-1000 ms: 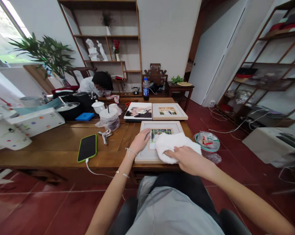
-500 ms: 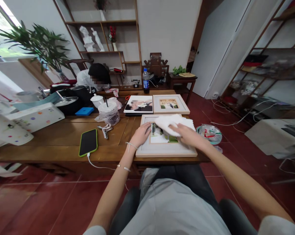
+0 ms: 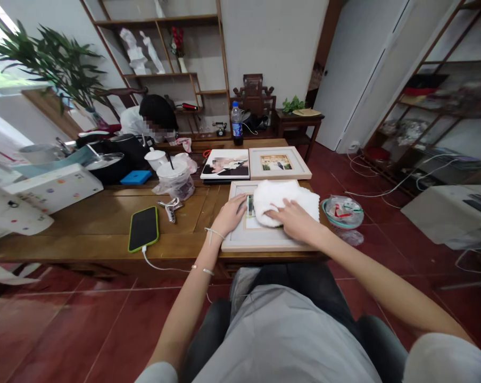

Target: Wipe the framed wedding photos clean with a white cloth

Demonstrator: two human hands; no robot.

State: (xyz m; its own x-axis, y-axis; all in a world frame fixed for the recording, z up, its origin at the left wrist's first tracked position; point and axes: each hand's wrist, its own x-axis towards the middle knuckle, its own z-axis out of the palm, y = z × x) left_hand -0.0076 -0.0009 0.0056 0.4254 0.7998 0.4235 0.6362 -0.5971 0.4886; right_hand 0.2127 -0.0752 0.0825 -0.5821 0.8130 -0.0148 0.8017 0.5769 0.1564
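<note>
A light wooden picture frame [image 3: 236,240] with a pale mat lies flat at the table's near edge. My left hand [image 3: 230,214] rests on its left side, fingers stretched out and holding nothing. A fluffy white cloth [image 3: 282,194] is spread over the middle and right of the frame, covering most of the photo inside. Upon this cloth presses my right hand [image 3: 298,219], fingers bent into its folds. Just behind lie a second framed photo [image 3: 280,163] and a photo album [image 3: 226,164] with a black-and-white cover.
A charging phone [image 3: 143,229], a metal stand [image 3: 171,208] and a bagged drink cup [image 3: 174,178] are on the table to the left. A bottle [image 3: 237,125] stands at the back. Another person [image 3: 156,114] leans at the far side. A lined bin [image 3: 343,211] sits right.
My right hand has moved the cloth toward me across the photo, spreading it over more of the picture. My left hand stays on the frame. The view has tilted slightly down.
</note>
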